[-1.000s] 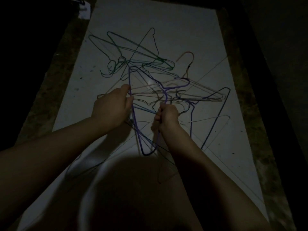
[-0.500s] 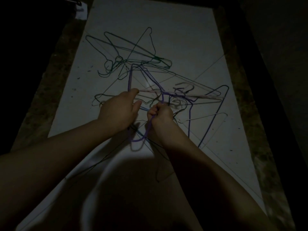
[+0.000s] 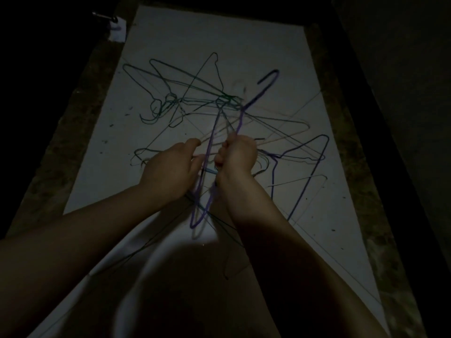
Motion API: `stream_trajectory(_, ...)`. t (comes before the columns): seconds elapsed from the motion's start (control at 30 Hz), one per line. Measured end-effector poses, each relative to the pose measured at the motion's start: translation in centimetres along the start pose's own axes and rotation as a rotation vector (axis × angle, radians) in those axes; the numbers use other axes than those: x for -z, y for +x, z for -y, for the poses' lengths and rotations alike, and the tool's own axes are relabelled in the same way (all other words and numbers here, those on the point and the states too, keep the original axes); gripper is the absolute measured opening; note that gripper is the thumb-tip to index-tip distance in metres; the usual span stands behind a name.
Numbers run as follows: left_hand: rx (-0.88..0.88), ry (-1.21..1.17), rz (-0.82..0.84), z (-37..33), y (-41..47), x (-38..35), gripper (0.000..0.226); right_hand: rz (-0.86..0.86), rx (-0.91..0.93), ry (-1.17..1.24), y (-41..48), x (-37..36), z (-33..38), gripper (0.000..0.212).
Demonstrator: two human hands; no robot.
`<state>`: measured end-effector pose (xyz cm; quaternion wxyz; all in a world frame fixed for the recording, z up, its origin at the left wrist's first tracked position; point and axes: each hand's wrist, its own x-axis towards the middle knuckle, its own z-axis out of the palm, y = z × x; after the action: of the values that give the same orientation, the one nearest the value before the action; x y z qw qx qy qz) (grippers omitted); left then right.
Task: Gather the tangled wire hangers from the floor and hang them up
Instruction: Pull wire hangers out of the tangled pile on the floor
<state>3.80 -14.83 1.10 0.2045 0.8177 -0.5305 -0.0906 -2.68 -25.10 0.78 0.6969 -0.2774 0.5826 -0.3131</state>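
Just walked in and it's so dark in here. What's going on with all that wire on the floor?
A person is untangling a heap of wire hangers lying on a white sheet on the floor. The right hand is closed on a purple hanger, raised with its hook pointing away. The left hand sits beside it at the wires, its grip unclear. Green and pale hangers are still knotted on the sheet; none is hung yet.

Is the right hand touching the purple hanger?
Touching. The head view shows the right hand closed around the purple hanger wire.

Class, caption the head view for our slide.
Right hand lifts a purple hanger from the tangle; left hand steadies it.
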Motion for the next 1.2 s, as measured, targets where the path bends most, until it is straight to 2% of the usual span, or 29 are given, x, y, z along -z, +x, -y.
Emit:
stream_trajectory(0.1, 0.015, -0.004, -0.019, 0.2, 0.4, 0.4, 0.04, 0.121, -0.047, -0.016, -1.1, 0.2, -0.8, 0.014)
stream_trajectory(0.2, 0.031, 0.006, -0.025, 0.6, 0.5, 0.5, 0.04, 0.137, -0.148, 0.081, -1.6, 0.8, -1.9, 0.029)
stream_trajectory(0.33, 0.069, -0.014, -0.006, 1.0, 0.6, 0.2, 0.041, 0.12, -0.033, -0.007, -1.9, 1.1, -3.7, 0.009)
stream_trajectory(0.57, 0.098, -0.131, 0.07, 0.2, 1.3, -0.1, 0.037, 0.232, 0.087, -0.044, -2.0, 1.5, -4.0, 0.007)
stream_trajectory(0.73, 0.288, -0.386, 0.081, -0.3, 2.2, 0.0, 0.033, 0.331, 0.169, -0.123, -2.8, 1.3, -5.1, 0.02)
stream_trajectory(0.87, 0.51, -0.898, 0.064, -0.5, 2.8, 0.8, 0.026, 0.389, 0.258, -0.244, -3.4, 1.3, -6.6, 0.022)
stream_trajectory(0.93, 0.582, -1.058, 0.065, -0.5, 2.8, 1.3, 0.026, 0.417, 0.306, -0.245, -3.1, 1.7, -6.9, 0.021)
stream_trajectory(1.1, 0.613, -1.04, 0.108, 0.0, 2.5, 1.5, 0.018, 0.479, 0.318, -0.31, -2.3, 2.7, -8.2, 0.015)
stream_trajectory(1.2, 0.6, -0.968, 0.148, 0.1, 2.4, 1.2, 0.013, 0.372, 0.3, -0.292, -0.6, 3.8, -8.7, 0.014)
